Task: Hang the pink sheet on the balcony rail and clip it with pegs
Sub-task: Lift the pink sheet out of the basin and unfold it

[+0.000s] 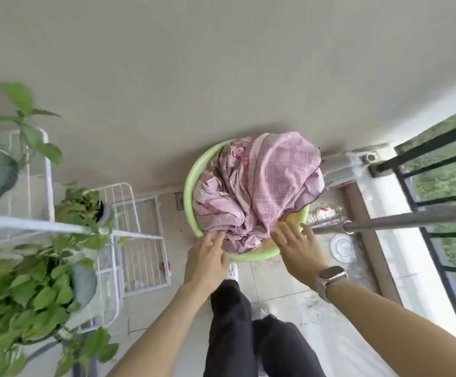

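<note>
A pink patterned sheet [264, 186] lies bunched in a round green basin [191, 183] on the balcony floor, against the wall. My left hand [207, 257] reaches over the basin's near rim, fingertips touching the sheet's near left folds. My right hand [294, 246], with a watch on its wrist, rests with spread fingers at the sheet's near right edge, beside a yellow item [294, 217] in the basin. Neither hand visibly grips the cloth. The black balcony rail [433, 159] runs along the right. No pegs are visible.
A metal pole [411, 220] juts from the right toward the basin. A white wire rack [137, 235] with potted green plants [31, 289] fills the left. My dark-trousered legs [248, 336] stand just behind the basin on the tiled floor.
</note>
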The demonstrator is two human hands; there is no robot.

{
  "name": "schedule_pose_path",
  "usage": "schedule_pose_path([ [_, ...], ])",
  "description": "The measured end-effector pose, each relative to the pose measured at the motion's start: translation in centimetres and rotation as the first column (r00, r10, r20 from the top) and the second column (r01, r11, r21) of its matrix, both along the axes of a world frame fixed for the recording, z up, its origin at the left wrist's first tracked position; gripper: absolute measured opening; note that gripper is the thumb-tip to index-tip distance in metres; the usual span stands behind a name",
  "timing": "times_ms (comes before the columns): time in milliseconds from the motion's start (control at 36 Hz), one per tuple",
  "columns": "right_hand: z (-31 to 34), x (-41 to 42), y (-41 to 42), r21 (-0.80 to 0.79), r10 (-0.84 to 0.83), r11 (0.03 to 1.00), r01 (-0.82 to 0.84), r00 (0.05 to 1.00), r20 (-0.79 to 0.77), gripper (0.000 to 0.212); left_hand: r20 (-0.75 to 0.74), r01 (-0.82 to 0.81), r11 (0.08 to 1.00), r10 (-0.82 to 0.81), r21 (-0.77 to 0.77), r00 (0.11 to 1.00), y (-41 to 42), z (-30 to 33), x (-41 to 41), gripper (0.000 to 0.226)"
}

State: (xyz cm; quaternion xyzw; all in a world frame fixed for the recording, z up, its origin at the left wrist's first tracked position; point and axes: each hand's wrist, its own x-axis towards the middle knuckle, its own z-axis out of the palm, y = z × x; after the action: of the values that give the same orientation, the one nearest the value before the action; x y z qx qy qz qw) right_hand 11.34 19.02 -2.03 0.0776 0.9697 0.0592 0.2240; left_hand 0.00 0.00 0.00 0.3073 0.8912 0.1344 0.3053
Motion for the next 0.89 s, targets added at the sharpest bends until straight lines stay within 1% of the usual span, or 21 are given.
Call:
schedule_pose_path([
  [56,-1.9,-1.8,0.4,-0.019,0.153,0.988,-0.153,0.988,0.012,0.067,-0.025,0.028,0.998,-0.027,0.05,0.999,0.7,-2.0,-1.6,0.05],
  [111,-3.1,-3.6,1.3,0.057,0.308,0.95,-0.306,0.951,-0.027,0.066,-0.051,0.092,0.996,-0.091,0.018,0.995,1.3,-4.1,-2.8,0.056],
  [167,-4.9,-5.2,2.3,0.132,0.411,0.903,-0.409,0.911,0.014,0.059,-0.05,0.155,0.987,-0.156,-0.034,0.986,2.1,-6.2,-3.9,0.067],
  [222,-6.0,-6.7,3.6,0.153,0.418,0.892,-0.426,0.905,0.079,0.052,-0.051,0.211,0.974,-0.215,-0.079,0.975,2.9,-8.1,-4.7,0.077],
  [278,-6.9,-7.6,5.1,0.175,0.44,0.878,-0.446,0.895,0.071,0.044,-0.043,0.261,0.959,-0.267,-0.111,0.963,3.7,-9.4,-5.4,0.082],
  [306,-7.4,-7.9,5.9,0.17,0.454,0.874,-0.455,0.89,0.046,0.037,-0.048,0.277,0.953,-0.284,-0.121,0.958,4.1,-9.9,-5.7,0.08],
  [361,-7.9,-8.6,7.3,0.099,0.464,0.885,-0.456,0.882,-0.084,0.024,-0.057,0.288,0.951,-0.295,-0.112,0.954,4.6,-10.7,-6.3,0.069],
  [389,-7.9,-8.9,7.9,0.026,0.421,0.906,-0.422,0.893,-0.158,0.02,-0.061,0.271,0.96,-0.276,-0.076,0.959,4.8,-10.9,-6.6,0.059],
  [417,-7.6,-9.3,8.1,-0.082,0.334,0.93,-0.357,0.919,-0.21,0.018,-0.068,0.244,0.97,-0.244,-0.014,0.967,5.0,-11.0,-6.9,0.049],
  [444,-7.1,-9.7,8.3,-0.208,0.212,0.942,-0.265,0.946,-0.244,0.016,-0.069,0.198,0.978,-0.193,0.065,0.979,5.1,-11.0,-7.2,0.039],
  [472,-6.4,-10.1,8.3,-0.319,0.084,0.934,-0.162,0.966,-0.245,0.012,-0.05,0.13,0.981,-0.124,0.142,0.991,5.3,-10.6,-7.5,0.031],
  [500,-5.4,-10.5,8.2,-0.403,-0.044,0.914,-0.054,0.972,-0.229,0.007,0.0,0.043,0.978,-0.044,0.202,0.999,5.4,-10.1,-7.9,0.028],
  [528,-4.2,-10.9,8.0,-0.457,-0.153,0.888,0.051,0.97,-0.19,0.006,0.072,-0.055,0.972,0.04,0.23,0.997,5.5,-9.3,-8.4,0.027],
  [556,-3.0,-11.3,7.9,-0.483,-0.229,0.867,0.118,0.957,-0.177,0.01,0.139,-0.145,0.963,0.115,0.227,0.984,5.5,-8.5,-9.0,0.027],
  [611,-0.7,-11.9,8.2,-0.545,-0.333,0.823,0.162,0.914,-0.231,0.014,0.201,-0.26,0.946,0.221,0.193,0.954,5.4,-6.7,-10.4,0.027],
  [667,1.9,-12.9,8.9,-0.622,-0.453,0.757,0.198,0.846,-0.282,0.017,0.231,-0.327,0.919,0.276,0.222,0.933,5.2,-4.7,-11.8,0.026],
  [722,4.9,-14.2,9.9,-0.688,-0.578,0.679,0.257,0.764,-0.285,0.017,0.263,-0.381,0.876,0.309,0.295,0.914,5.4,-1.8,-13.0,0.024],
  [778,8.4,-15.8,11.0,-0.743,-0.655,0.612,0.27,0.699,-0.286,0.011,0.282,-0.426,0.821,0.336,0.381,0.899,6.2,1.7,-14.3,0.022],
  [889,16.9,-18.2,13.1,-0.793,-0.735,0.568,0.221,0.57,-0.367,0.009,0.321,-0.476,0.692,0.353,0.543,0.879,8.8,10.0,-16.6,0.023],
])
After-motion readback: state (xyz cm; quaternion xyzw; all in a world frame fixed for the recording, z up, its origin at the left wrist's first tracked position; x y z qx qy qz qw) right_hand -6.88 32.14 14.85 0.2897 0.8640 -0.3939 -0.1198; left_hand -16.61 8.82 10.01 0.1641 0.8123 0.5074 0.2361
